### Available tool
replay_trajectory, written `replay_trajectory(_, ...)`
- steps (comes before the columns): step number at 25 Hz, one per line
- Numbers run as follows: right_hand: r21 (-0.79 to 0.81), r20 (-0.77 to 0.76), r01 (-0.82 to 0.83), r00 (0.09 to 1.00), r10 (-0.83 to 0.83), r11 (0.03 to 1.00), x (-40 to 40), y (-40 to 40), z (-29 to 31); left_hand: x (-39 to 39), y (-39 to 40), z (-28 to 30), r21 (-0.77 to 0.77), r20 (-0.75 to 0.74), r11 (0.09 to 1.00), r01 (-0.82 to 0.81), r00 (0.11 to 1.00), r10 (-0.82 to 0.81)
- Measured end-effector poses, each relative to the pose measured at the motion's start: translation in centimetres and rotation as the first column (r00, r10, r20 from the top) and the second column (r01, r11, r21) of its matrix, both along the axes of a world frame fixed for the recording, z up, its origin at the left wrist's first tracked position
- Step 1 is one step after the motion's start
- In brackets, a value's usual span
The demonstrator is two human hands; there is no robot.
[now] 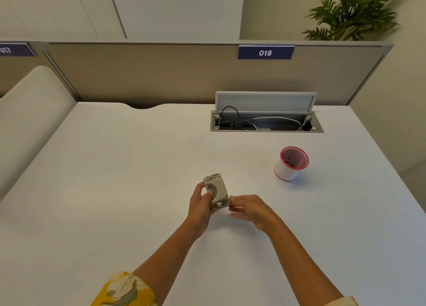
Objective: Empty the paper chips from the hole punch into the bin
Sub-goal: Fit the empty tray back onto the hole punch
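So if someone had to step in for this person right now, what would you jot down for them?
Left hand: gripping the hole punch, held above the desk.
Right hand: fingertips at the punch's near end, apparently working on it; firm grip unclear.
Bin: small white and red, upright on the desk, off to the right, apart from the hands.
Done: punch picked up.
Left: open it, carry it over the bin, tip out the chips.

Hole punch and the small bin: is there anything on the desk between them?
Nothing: in the head view only bare white desk lies between the hole punch, held in both hands, and the bin.
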State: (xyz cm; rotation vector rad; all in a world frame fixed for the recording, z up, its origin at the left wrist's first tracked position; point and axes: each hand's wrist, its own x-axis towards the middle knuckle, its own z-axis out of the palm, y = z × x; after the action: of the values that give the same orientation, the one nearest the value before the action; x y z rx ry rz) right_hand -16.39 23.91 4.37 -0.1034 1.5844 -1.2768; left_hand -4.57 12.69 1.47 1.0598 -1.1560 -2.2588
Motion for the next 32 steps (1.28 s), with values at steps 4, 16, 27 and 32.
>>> replay_trajectory(4,-0.032,-0.003,0.042,0.999,-0.042,0.999,1.2,-0.1,-0.4,0.1,-0.5,0.3,0.012,-0.014,1.000,-0.010,1.000,0.011)
replay_trajectory(16,0.122,-0.370,0.191,0.919,-0.134,0.974,1.9,-1.3,0.0,-0.7,0.0,1.0,0.035,-0.053,0.999,-0.012,0.999,0.014)
replay_trajectory(27,-0.052,0.136,0.345,0.932,-0.335,0.937,1.2,-1.5,-0.6,0.5,-0.1,1.5,0.046,-0.031,0.985,0.168,0.986,-0.166)
replay_trajectory(32,-0.051,0.069,0.300,0.952,-0.297,0.953,1.3,-1.6,-0.8,0.2,-0.1,1.0,-0.031,0.076,0.992,0.120,0.990,-0.117)
